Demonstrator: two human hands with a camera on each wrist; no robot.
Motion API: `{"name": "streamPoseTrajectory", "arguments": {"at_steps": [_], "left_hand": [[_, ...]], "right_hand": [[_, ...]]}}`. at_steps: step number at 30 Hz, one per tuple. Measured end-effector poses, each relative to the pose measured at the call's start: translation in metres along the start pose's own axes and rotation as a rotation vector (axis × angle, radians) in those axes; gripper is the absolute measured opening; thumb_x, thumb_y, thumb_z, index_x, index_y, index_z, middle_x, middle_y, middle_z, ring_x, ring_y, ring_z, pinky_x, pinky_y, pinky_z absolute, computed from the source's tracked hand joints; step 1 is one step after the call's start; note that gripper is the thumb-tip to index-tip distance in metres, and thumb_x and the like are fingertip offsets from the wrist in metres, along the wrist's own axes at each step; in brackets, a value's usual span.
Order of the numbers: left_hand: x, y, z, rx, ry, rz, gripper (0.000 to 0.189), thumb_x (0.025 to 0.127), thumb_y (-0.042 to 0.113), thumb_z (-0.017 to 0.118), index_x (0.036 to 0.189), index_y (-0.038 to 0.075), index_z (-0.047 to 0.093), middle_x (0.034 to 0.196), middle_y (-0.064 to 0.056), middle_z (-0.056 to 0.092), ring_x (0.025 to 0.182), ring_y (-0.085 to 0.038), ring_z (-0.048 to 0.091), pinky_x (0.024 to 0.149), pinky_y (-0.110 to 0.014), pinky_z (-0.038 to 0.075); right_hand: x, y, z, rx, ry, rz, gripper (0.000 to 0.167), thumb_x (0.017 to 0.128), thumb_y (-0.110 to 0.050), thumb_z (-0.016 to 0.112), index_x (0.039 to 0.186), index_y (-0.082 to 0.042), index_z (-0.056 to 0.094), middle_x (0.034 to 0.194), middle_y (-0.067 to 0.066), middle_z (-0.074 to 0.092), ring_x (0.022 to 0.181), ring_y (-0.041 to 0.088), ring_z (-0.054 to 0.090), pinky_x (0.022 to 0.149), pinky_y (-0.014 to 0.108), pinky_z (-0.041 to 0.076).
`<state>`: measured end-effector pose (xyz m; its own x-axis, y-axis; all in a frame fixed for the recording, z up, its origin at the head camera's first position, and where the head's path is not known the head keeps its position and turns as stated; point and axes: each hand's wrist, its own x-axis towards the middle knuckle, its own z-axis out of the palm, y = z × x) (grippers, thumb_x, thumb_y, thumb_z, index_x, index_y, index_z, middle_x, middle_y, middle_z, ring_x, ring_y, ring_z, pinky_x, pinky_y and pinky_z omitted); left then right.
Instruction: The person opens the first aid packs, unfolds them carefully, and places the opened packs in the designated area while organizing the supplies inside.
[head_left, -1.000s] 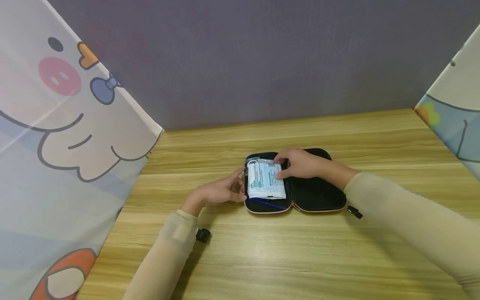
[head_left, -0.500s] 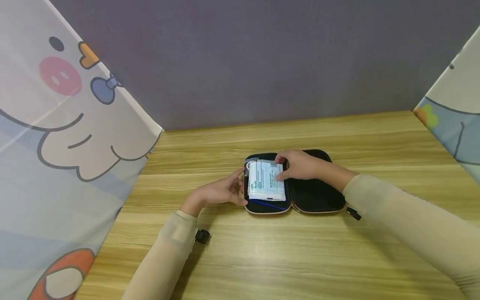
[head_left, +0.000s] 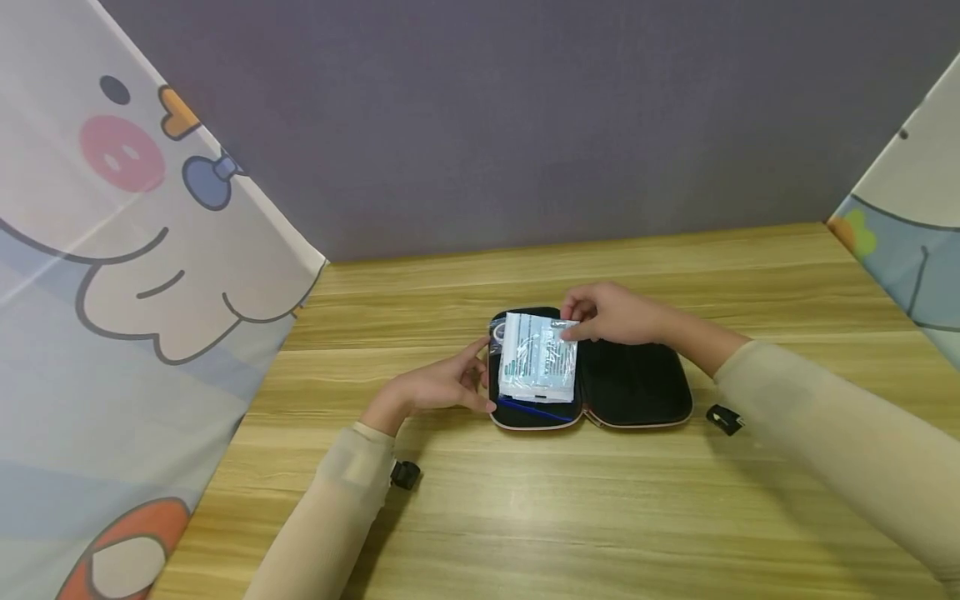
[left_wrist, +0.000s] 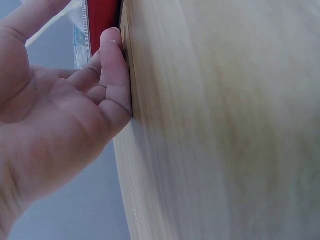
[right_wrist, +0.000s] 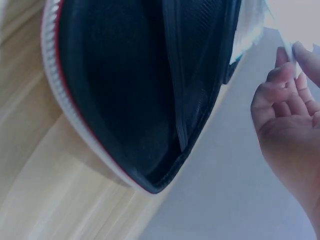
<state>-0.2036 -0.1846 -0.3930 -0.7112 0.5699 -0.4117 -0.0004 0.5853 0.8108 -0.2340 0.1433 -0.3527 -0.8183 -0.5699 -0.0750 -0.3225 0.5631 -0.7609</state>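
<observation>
Left of centre: left hand, fingers loosely spread, thumb and index finger at the left rim of an open zip case on the worktop. No grip on anything seen; reads as a brace.

Centre: printed white-and-blue packet over the case's left half, upper right corner held up; cannot tell whether its lower edge touches the lining. White loop at its upper left, thin blue strip below.

Right of centre: right hand pinching that corner, thumb against fingers. Case's right half lies open beneath.

Step in hand, my judgement: lifting the packet by 1 corner. Next move calls for a firm pinch, case steadied, loop and strip undisturbed.
</observation>
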Motion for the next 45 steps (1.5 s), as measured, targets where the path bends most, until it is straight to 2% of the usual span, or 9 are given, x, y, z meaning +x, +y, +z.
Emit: {"name": "streamPoseTrajectory", "arguments": {"at_steps": [5, 13, 20, 24, 27, 31, 36, 39, 45], "left_hand": [[0.000, 0.001, 0.001, 0.001, -0.003, -0.006, 0.124, 0.087, 0.016, 0.087, 0.173, 0.023, -0.002, 0.122, -0.007, 0.056, 0.097, -0.019, 0.056, 0.087, -0.031, 0.050], [0.000, 0.001, 0.001, -0.013, -0.009, -0.015, 0.123, 0.088, 0.016, 0.086, 0.173, 0.023, -0.003, 0.120, -0.008, 0.055, 0.096, -0.019, 0.054, 0.086, -0.030, 0.049], [0.001, 0.000, 0.000, -0.022, -0.013, -0.018, 0.123, 0.088, 0.015, 0.086, 0.173, 0.022, -0.003, 0.120, -0.008, 0.055, 0.098, -0.019, 0.055, 0.087, -0.030, 0.050], [0.001, 0.001, 0.001, -0.030, -0.014, -0.022, 0.123, 0.088, 0.014, 0.086, 0.173, 0.022, -0.003, 0.120, -0.008, 0.054, 0.097, -0.019, 0.055, 0.087, -0.030, 0.050], [0.000, 0.001, 0.002, -0.033, -0.019, -0.020, 0.123, 0.089, 0.014, 0.085, 0.173, 0.022, -0.003, 0.120, -0.008, 0.054, 0.096, -0.018, 0.055, 0.086, -0.030, 0.050], [0.000, 0.003, 0.002, -0.029, -0.019, -0.017, 0.123, 0.089, 0.015, 0.085, 0.173, 0.023, -0.004, 0.120, -0.008, 0.054, 0.095, -0.018, 0.054, 0.086, -0.030, 0.050], [-0.001, 0.003, 0.001, -0.021, -0.014, -0.004, 0.123, 0.089, 0.015, 0.085, 0.173, 0.023, -0.004, 0.120, -0.009, 0.054, 0.095, -0.019, 0.054, 0.085, -0.030, 0.049], [-0.001, 0.003, 0.001, -0.021, -0.011, -0.002, 0.123, 0.089, 0.015, 0.085, 0.173, 0.023, -0.004, 0.121, -0.009, 0.053, 0.096, -0.019, 0.053, 0.086, -0.030, 0.049], [-0.001, 0.003, 0.002, -0.020, -0.008, -0.006, 0.122, 0.089, 0.015, 0.085, 0.173, 0.022, -0.003, 0.122, -0.009, 0.053, 0.096, -0.019, 0.054, 0.086, -0.030, 0.049]], "right_hand": [[-0.012, -0.003, -0.011, 0.073, 0.024, 0.041, 0.022, 0.098, -0.022, 0.079, 0.107, -0.007, 0.066, 0.089, 0.006, 0.071, 0.072, 0.020, 0.058, 0.065, 0.033, 0.052], [-0.036, 0.001, -0.037, 0.123, 0.143, 0.068, 0.025, 0.098, -0.023, 0.079, 0.109, -0.006, 0.065, 0.082, 0.004, 0.066, 0.064, 0.020, 0.059, 0.057, 0.034, 0.052], [-0.065, 0.018, -0.054, 0.215, 0.262, 0.130, 0.023, 0.098, -0.018, 0.079, 0.112, -0.002, 0.070, 0.105, 0.002, 0.072, 0.087, 0.020, 0.076, 0.076, 0.034, 0.064], [-0.085, 0.029, -0.062, 0.076, 0.327, 0.184, 0.030, 0.098, -0.034, 0.079, 0.117, -0.011, 0.077, 0.111, -0.009, 0.076, 0.097, 0.002, 0.074, 0.083, 0.020, 0.059], [-0.099, 0.038, -0.063, -0.077, 0.394, 0.199, 0.027, 0.097, -0.039, 0.079, 0.113, -0.017, 0.082, 0.112, -0.009, 0.077, 0.093, -0.009, 0.067, 0.077, 0.012, 0.052], [-0.112, 0.051, -0.057, -0.309, 0.492, 0.015, 0.009, 0.089, -0.019, 0.088, 0.097, -0.016, 0.084, 0.107, 0.004, 0.080, 0.085, -0.014, 0.061, 0.071, 0.006, 0.049], [-0.118, 0.063, -0.046, -0.619, 0.543, -0.283, 0.026, 0.069, -0.006, 0.097, 0.086, -0.017, 0.081, 0.096, -0.001, 0.079, 0.077, 0.003, 0.068, 0.064, 0.013, 0.051], [-0.120, 0.066, -0.042, -0.653, 0.525, -0.338, 0.029, 0.065, -0.006, 0.097, 0.086, -0.018, 0.080, 0.094, -0.004, 0.078, 0.075, 0.009, 0.070, 0.063, 0.016, 0.051], [-0.121, 0.068, -0.034, -0.612, 0.505, -0.399, 0.036, 0.060, -0.002, 0.098, 0.084, -0.020, 0.079, 0.094, -0.008, 0.077, 0.080, 0.005, 0.068, 0.072, 0.008, 0.049]]}}
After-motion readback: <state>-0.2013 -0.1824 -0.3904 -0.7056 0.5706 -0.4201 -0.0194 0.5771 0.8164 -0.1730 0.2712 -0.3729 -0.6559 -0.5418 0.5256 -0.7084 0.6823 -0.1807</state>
